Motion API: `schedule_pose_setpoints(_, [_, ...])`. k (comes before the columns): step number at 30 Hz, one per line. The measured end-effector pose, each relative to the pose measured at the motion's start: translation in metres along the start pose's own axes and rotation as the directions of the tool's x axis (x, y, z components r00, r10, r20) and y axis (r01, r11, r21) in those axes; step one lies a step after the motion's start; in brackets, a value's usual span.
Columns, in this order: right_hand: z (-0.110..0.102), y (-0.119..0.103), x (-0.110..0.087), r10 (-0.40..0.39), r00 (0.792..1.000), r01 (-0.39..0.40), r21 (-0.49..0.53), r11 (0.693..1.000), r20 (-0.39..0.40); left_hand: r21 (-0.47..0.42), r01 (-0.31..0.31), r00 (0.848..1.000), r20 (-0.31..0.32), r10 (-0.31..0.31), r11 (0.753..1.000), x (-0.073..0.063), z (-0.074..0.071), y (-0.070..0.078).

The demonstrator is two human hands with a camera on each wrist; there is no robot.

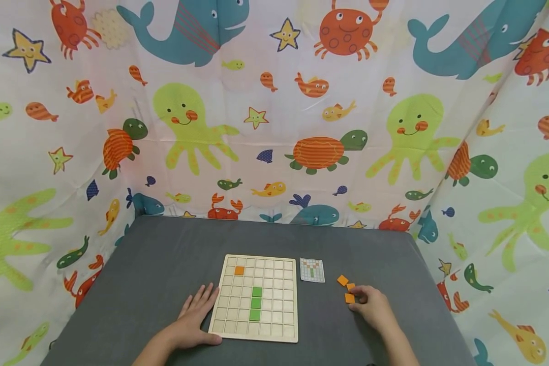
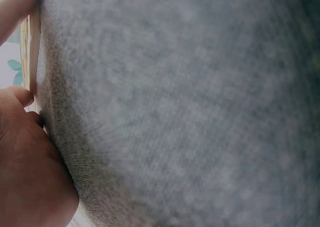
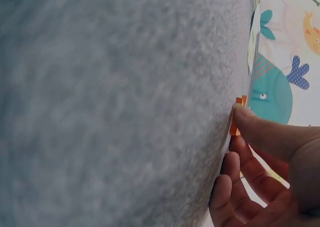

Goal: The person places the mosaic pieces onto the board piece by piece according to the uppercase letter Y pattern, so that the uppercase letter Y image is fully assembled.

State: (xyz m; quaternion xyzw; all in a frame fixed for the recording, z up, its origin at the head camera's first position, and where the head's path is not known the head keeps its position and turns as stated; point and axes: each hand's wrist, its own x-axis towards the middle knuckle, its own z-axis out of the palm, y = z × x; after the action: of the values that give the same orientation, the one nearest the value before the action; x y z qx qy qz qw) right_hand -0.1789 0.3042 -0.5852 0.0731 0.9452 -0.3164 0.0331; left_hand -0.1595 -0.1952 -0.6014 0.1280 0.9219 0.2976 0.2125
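A wooden grid board (image 1: pixel 275 263) lies on the table, holding one orange tile (image 1: pixel 239 271) at its upper left and a column of three green tiles (image 1: pixel 255 303). My left hand (image 1: pixel 193 319) rests along the board's left edge, fingers extended, thumb at the near corner. To the right of the board, my right hand (image 1: pixel 374 306) pinches an orange square tile (image 1: pixel 349 298) between thumb and index finger, low over the table. That orange tile (image 3: pixel 234 128) also shows between the fingertips in the right wrist view. Two more orange tiles (image 1: pixel 342 280) lie just beyond it.
A small pattern card (image 1: pixel 312 270) with a coloured grid lies between the board and the loose tiles. The dark grey table (image 1: pixel 187 244) is enclosed at the back and sides by a white cloth (image 1: pixel 265 142) printed with sea animals.
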Motion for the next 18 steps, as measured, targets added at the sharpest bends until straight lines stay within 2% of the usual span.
schedule_pose_setpoints(5, [0.0035, -0.0019, 0.0022, -0.015, 1.0, 0.015, -0.028, 0.999, 0.0, -0.007, 0.004, 1.0, 0.001, -0.004, 1.0, 0.0005, -0.001, 0.001])
schedule_pose_setpoints(12, [0.0056, -0.0009, 0.0025, -0.122, 0.992, 0.122, -0.081, 0.989, 0.014, 0.005, 0.015, 1.0, 0.001, -0.015, 1.0, 0.0015, -0.0015, 0.0013])
schedule_pose_setpoints(18, [0.0077, -0.003, 0.0039, -0.192, 0.981, 0.191, -0.071, 0.979, -0.012, 0.009, 0.015, 1.0, 0.002, -0.015, 1.0, 0.0011, -0.0004, 0.0005])
